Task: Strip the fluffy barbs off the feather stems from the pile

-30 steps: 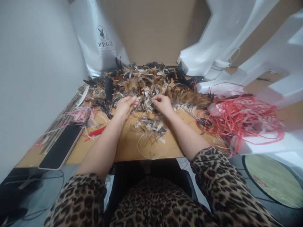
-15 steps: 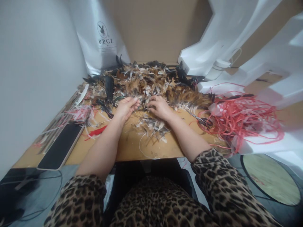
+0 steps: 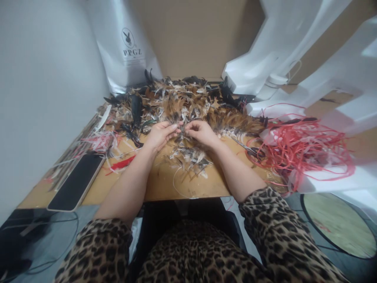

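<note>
A heap of brown, black and whitish feathers [image 3: 188,100] covers the back of the wooden table [image 3: 161,181]. At its front edge my left hand [image 3: 161,135] is closed, thumb and fingers pinched on a small feather. My right hand [image 3: 200,133] is closed too, its fingertips pinched close beside the left ones; the feathers behind blend with whatever sits between them. Just below both hands lies a smaller pile of loose grey-brown feathers [image 3: 191,159]. A thin pale thread [image 3: 174,184] curves from that pile toward the table's front edge.
A phone [image 3: 75,182] lies at the left beside pink and white strips [image 3: 101,141] and a red feather-like piece [image 3: 123,162]. Scissors [image 3: 246,146] rest to the right, near tangled red ribbon [image 3: 306,147]. A white printed bag [image 3: 129,51] stands behind.
My hands have come closer together, the left moving slightly right. The right fingers have drawn from loosely curled into a pinch.
</note>
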A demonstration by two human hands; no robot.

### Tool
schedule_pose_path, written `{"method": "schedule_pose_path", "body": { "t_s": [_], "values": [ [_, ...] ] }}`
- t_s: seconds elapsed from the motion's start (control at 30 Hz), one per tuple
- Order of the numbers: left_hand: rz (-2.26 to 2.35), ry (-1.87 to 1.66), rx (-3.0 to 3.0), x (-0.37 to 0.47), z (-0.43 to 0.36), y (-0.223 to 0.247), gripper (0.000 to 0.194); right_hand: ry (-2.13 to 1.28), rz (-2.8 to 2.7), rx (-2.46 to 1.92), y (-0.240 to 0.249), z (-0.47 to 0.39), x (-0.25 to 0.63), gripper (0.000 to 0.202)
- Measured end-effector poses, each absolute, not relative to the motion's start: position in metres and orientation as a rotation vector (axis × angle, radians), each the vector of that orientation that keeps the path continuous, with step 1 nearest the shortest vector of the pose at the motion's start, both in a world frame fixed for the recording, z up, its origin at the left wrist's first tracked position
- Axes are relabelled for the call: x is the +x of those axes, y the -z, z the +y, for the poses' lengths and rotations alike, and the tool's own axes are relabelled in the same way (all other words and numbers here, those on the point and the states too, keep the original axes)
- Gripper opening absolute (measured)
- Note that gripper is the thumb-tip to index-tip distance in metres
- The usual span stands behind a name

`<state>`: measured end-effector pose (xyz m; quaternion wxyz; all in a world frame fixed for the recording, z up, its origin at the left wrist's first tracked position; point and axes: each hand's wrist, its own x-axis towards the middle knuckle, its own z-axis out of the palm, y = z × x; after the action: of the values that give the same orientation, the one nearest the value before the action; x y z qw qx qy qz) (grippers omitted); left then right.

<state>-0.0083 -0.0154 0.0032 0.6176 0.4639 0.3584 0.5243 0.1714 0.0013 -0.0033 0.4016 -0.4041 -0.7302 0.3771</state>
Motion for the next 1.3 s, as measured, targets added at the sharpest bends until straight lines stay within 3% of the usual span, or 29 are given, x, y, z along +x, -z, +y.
{"method": "schedule_pose_path", "body": {
  "t_s": [0.2,0.53,1.07,1.3],
  "values": [
    [0.805,-1.169,1.045,-0.003,-0.017,-0.002,0.017,-0.855,-1.906,-1.035,0.005,-0.004,0.164,0.015],
    [0.734,-1.275,0.959,-0.01,-0.006,0.01,0.013,-1.4,-0.967,-0.804,0.001,0.018,0.181,0.024],
    [0.708,-1.137,0.964,-0.003,-0.01,0.015,0.017,-1.711,-0.946,-0.581,-0.003,0.006,0.168,0.013],
    [0.697,-1.247,0.861,-0.011,-0.002,0.017,0.004,-1.715,-0.856,-0.644,0.002,0.015,0.175,0.012]
  ]
}}
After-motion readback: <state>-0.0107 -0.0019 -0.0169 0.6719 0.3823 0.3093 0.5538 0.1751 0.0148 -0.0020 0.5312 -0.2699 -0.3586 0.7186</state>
